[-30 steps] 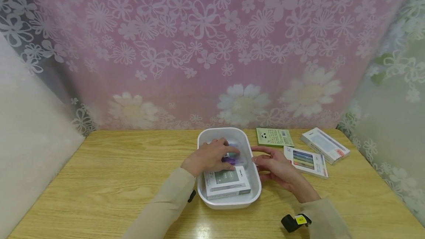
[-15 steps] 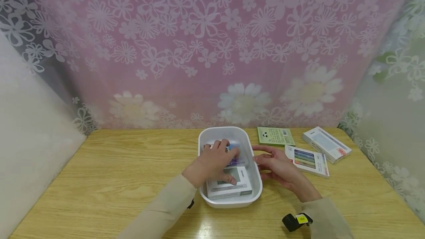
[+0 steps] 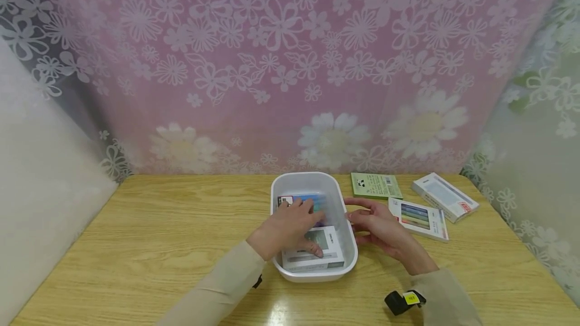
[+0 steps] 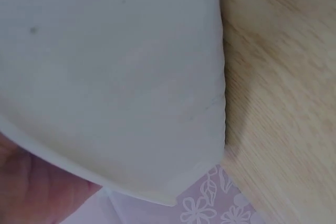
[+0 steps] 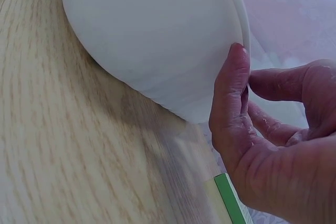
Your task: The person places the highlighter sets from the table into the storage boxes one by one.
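Note:
A white plastic bin (image 3: 312,277) stands on the wooden table, holding a flat blue pack (image 3: 314,198) towards the back and a white box (image 3: 334,245) with a grey-green panel in front. Inside it, my left hand (image 3: 290,225) lies over both, fingers spread on the blue pack and thumb above the white box. From outside, my right hand (image 3: 380,228) touches the bin's right side at the rim. The right wrist view shows its fingers (image 5: 231,93) against the outer wall. Mostly bin wall fills the left wrist view, with part of the left hand (image 4: 42,192) at the lower left.
Right of the bin lie a green pack (image 3: 376,186), a white box with a window of coloured stripes (image 3: 419,218) and a white box with a pale blue panel (image 3: 446,196). A floral curtain (image 3: 226,89) hangs behind the table (image 3: 181,245).
My left hand has shifted slightly back towards me, and its thumb is now over the white box. More of the blue pack shows. The right hand stays at the bin's side.

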Demonstrator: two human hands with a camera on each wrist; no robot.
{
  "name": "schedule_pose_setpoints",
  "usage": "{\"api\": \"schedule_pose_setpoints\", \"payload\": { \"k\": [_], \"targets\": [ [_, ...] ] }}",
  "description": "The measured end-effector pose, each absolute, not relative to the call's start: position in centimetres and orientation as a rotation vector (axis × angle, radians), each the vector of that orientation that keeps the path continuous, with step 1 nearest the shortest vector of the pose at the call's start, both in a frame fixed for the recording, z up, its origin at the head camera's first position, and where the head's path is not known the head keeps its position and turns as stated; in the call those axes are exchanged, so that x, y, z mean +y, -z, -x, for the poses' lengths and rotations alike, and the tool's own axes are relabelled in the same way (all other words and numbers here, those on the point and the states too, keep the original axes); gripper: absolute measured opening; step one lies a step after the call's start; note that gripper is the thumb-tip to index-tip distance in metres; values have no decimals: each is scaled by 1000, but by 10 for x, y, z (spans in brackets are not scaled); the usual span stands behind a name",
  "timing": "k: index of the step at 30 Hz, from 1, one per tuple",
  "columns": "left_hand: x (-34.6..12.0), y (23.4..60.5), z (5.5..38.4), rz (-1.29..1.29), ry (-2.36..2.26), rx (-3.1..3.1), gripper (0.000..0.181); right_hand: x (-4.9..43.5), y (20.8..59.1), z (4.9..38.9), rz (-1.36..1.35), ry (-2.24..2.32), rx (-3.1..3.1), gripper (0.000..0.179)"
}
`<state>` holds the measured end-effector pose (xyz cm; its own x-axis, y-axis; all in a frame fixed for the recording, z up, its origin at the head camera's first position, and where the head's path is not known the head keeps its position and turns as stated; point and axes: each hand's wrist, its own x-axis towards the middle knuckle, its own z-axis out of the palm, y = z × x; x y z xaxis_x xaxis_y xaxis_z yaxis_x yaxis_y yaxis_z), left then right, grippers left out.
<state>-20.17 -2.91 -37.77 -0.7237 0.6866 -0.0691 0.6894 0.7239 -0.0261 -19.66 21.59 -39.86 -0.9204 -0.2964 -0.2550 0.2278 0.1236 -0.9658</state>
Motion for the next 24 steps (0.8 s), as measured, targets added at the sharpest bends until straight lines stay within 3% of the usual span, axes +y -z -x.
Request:
{"api": "schedule_pose_setpoints", "payload": {
  "k": [6,13,18,24],
  "targets": [
    [-32,377,204,-1114,0,2813,65,215,399,198,59,1856,2027,62],
    [-54,375,204,-1145,-291,2976,41,212,400,197,42,1831,2055,62],
    [-80,374,197,-782,-683,3142,41,212,399,195,23,1765,2151,59],
    [-106,383,192,-308,-1247,2889,49,215,399,195,47,1652,2277,56]
  ]
}}
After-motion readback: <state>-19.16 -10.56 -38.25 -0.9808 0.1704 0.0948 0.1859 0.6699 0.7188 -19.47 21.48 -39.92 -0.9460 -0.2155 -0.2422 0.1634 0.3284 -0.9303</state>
